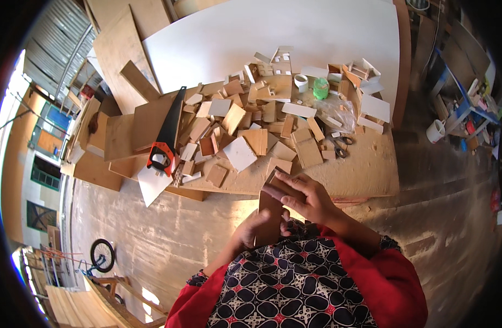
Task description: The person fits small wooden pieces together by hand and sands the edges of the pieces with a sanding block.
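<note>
In front of my chest, my left hand (251, 228) grips a flat brown wooden board (269, 227) low down, thumb on its face and fingertips round the far edge. My right hand (312, 200) is closed on a dark, narrow strip that looks like folded sandpaper (275, 189). This strip lies across the top end of the board, with my right thumb and fingers pressing along it. Just beyond my hands, a wooden workbench (360, 169) bears a heap of small wood offcuts (229, 123). Part of the board is hidden by my fingers.
A handsaw (165, 139) with an orange handle rests at the bench's left end. Black scissors (339, 146), a green jar (320, 88) and a roll of white tape (300, 83) lie to the right. A large white panel (284, 27) stands behind. A bicycle wheel (102, 255) is at lower left.
</note>
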`<state>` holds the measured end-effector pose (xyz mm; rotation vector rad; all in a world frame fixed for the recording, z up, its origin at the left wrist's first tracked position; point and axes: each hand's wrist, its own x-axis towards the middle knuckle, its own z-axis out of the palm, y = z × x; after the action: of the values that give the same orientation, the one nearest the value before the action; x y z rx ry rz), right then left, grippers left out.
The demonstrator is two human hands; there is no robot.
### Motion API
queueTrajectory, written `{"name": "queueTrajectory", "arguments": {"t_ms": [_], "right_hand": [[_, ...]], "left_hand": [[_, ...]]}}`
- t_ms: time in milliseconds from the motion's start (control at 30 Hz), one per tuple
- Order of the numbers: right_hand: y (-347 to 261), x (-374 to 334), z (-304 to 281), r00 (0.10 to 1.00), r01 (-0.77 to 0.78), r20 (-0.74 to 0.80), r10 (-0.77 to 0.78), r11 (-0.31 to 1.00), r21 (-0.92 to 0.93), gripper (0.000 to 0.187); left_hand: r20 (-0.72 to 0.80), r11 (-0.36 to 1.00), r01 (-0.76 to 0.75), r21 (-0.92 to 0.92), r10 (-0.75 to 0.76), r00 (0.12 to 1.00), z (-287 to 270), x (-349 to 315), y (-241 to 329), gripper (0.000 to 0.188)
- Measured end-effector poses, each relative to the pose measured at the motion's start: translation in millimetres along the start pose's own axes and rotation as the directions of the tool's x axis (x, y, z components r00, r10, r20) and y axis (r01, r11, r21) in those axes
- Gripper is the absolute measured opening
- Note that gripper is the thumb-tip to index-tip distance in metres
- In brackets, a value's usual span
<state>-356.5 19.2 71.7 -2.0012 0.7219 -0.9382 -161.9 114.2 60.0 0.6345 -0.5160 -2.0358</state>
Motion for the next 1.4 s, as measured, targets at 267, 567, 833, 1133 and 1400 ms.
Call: {"name": "queueTrajectory", "arguments": {"t_ms": [267,567,833,1133,1400], "right_hand": [[-33,13,15,0.999,0.03,0.039,-0.036,0.992,0.125,0.055],[-47,9,15,0.974,0.192,0.109,-0.198,0.98,0.059,0.058],[-48,18,13,0.978,0.208,0.047,-0.203,0.925,-0.317,0.054],[-26,20,14,0.989,0.126,-0.011,-0.146,0.887,-0.444,0.055],[-12,34,12,0.985,0.126,-0.037,-0.167,0.853,-0.506,0.048]], "left_hand": [[0.016,0.457,-0.283,0.843,0.505,0.863,-24,15,19,0.026],[-0.011,0.224,-0.123,0.967,0.517,0.856,-22,4,31,0.026],[-0.06,0.09,-0.007,0.996,0.71,0.702,-29,19,20,0.052],[-0.321,0.33,0.145,0.933,0.574,0.753,8,8,34,0.077],[-0.139,0.041,0.16,0.986,0.732,0.667,-2,16,31,0.078]]}}
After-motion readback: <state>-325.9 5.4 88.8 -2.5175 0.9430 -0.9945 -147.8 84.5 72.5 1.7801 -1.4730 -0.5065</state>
